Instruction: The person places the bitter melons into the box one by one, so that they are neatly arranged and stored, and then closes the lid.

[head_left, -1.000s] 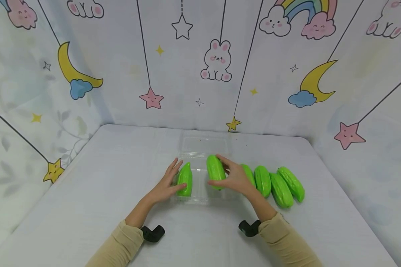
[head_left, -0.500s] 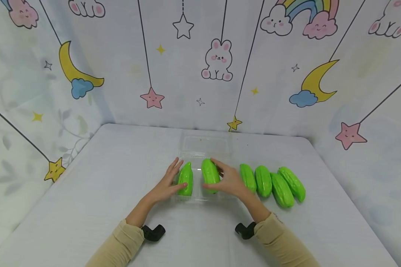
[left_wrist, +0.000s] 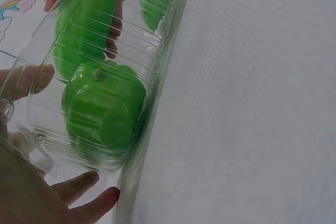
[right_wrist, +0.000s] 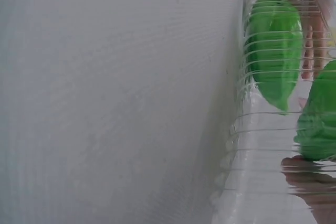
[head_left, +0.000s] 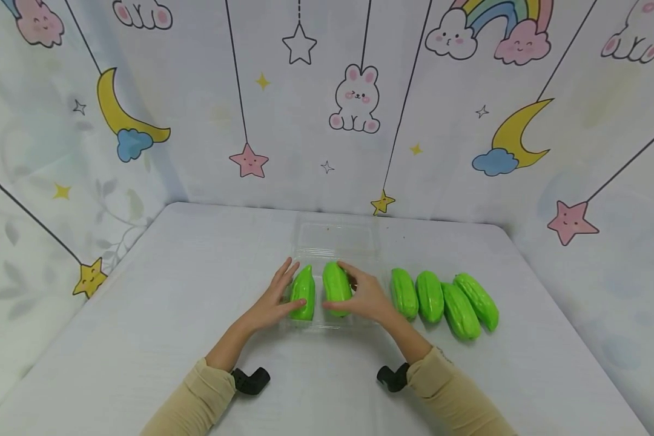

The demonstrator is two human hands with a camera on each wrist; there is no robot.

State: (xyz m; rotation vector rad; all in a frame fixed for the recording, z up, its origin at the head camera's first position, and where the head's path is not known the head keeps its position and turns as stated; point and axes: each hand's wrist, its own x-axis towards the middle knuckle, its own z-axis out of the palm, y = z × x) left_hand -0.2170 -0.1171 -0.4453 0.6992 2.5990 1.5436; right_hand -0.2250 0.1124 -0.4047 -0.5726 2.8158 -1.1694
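Observation:
My right hand (head_left: 368, 297) grips a bright green, ridged gourd (head_left: 335, 282) between thumb and fingers, over the middle of a clear plastic box (head_left: 316, 326). A second green gourd (head_left: 303, 290) lies lengthwise at the left end of the box. At that end my left hand (head_left: 272, 306) has its fingers spread along the outside, while the thumb reaches across over the lying gourd. In the left wrist view the lying gourd (left_wrist: 105, 108) shows end-on through the ribbed wall, with the held gourd (left_wrist: 84, 24) beyond it.
Several more green gourds (head_left: 429, 295) lie in a row on the white table (head_left: 223, 242), right of the box. The box's clear lid (head_left: 336, 236) is folded back toward the patterned backdrop (head_left: 294, 109).
My right hand has carried its gourd left and slightly down, closer to the gourd lying in the box. The left hand has kept its place at the box's left end.

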